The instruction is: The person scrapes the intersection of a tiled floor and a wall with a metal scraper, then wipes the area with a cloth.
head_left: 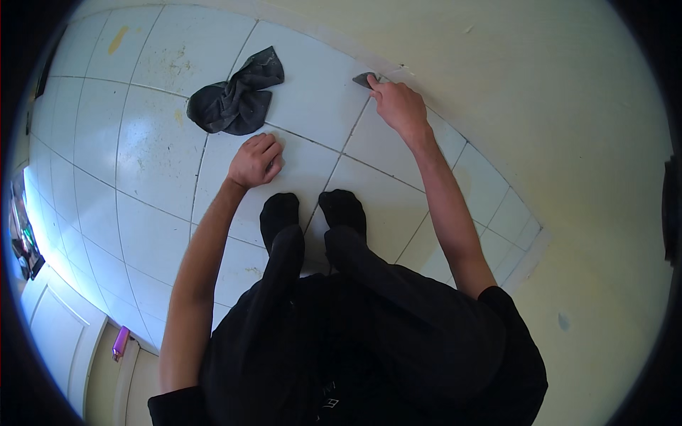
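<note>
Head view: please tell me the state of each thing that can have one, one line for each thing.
dark cloth: crumpled, lying on the floor tiles, apart from both hands.
small grey piece: on the floor by the wall, under the right hand's fingertips.
right hand: reaching forward, fingers on the small grey piece.
left hand: curled, resting on a tile; any content is hidden.
purple object: lying at the lower left.

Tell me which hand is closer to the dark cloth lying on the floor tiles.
The left. The left hand rests on the tile just below and right of the dark cloth, apart from it. The right hand is farther right by the wall, touching a small grey piece.
</note>
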Demonstrator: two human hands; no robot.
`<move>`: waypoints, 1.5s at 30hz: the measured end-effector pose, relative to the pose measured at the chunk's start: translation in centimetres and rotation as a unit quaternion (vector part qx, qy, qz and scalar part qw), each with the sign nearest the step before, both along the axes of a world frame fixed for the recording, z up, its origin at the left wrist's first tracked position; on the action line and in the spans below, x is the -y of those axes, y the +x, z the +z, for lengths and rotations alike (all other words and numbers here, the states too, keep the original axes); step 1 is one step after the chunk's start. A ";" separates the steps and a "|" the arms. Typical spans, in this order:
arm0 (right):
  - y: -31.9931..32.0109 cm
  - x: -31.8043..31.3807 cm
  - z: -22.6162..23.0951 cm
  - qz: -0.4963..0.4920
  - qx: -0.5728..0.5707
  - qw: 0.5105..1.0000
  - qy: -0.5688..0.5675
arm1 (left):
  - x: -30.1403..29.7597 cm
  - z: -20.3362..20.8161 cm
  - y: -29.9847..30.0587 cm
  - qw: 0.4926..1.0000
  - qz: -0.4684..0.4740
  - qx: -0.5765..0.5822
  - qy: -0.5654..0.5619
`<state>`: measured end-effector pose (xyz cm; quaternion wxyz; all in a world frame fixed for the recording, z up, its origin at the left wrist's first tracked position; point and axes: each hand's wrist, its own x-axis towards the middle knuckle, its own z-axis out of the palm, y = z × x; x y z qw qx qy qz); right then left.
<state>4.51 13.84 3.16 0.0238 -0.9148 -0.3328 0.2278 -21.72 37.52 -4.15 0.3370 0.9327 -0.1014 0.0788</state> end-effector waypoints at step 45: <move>-1.1 4.5 -2.0 -0.180 -0.163 0.947 0.210 | 0.4 0.2 0.6 1.000 -0.003 0.006 -0.007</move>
